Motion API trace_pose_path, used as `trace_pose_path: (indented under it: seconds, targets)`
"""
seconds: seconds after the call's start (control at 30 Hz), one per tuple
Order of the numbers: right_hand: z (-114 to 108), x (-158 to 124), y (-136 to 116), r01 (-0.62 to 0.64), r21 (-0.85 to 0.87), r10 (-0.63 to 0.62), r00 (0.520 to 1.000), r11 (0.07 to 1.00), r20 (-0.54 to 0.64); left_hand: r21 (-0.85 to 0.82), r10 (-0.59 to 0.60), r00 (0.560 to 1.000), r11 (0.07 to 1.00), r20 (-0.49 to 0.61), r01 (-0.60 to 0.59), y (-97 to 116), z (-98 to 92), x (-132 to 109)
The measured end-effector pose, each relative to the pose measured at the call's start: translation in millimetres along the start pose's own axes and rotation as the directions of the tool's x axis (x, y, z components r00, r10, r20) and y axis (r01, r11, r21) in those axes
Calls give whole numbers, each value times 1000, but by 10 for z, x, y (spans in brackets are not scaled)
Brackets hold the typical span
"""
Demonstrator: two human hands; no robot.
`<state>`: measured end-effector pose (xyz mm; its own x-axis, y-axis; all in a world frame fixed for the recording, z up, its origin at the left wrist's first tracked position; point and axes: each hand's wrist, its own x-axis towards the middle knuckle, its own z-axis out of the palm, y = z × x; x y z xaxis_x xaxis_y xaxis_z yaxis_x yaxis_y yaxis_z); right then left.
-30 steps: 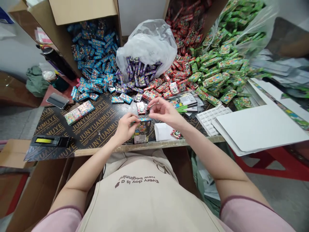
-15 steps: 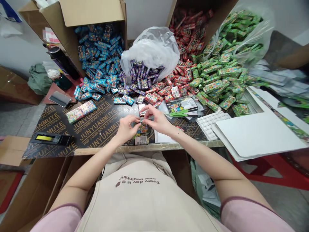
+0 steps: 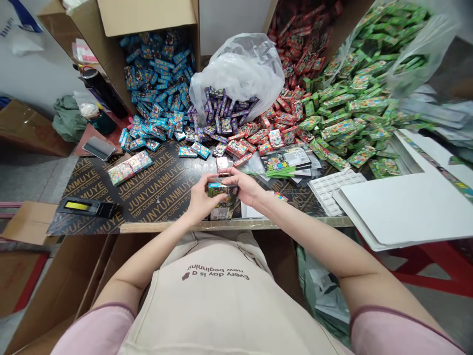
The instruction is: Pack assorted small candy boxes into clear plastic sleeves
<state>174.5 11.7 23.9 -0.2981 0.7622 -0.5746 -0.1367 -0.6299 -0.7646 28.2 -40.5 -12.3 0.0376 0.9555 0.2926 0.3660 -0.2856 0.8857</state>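
Observation:
Close to the table's front edge, a dark printed packet [image 3: 222, 209] with colourful artwork lies between my hands. My left hand [image 3: 201, 199] grips its left side, with the thumb across the front. My right hand [image 3: 247, 188] curls round the upper right, fingers over the top edge. A small patch of blue shows at the packet's top left; what it belongs to is partly hidden by my fingers. Just beyond my fingertips lies a small white-and-red box [image 3: 222, 163]. White paper [image 3: 253, 211] rests beside the packet, below my right wrist.
Heaped small boxes fill the back: blue [image 3: 158, 74], purple [image 3: 225, 109] in a clear bag [image 3: 244, 64], red [image 3: 299, 44] and green [image 3: 343, 118]. Flat dark printed packets [image 3: 286, 160], white sheets [image 3: 410, 207], a phone [image 3: 99, 148] and a black tool [image 3: 86, 207] surround the work spot.
My hands have gone from pinching fingertips together above the packet to gripping its sides and top. A blue patch now shows at its top. The view has shifted slightly.

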Motion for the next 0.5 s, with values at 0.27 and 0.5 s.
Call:
trace_pose_path:
  seconds: [0.27,0.5]
  targets:
    - [-370,149,152,205,-27,-206,963,978,-174,340,-28,990,938,-136,73,-448,-916,208]
    - [-270,226,490,322,-482,-345,938,815,44,929,-352,926,281,-135,242,-1093,-1895,716]
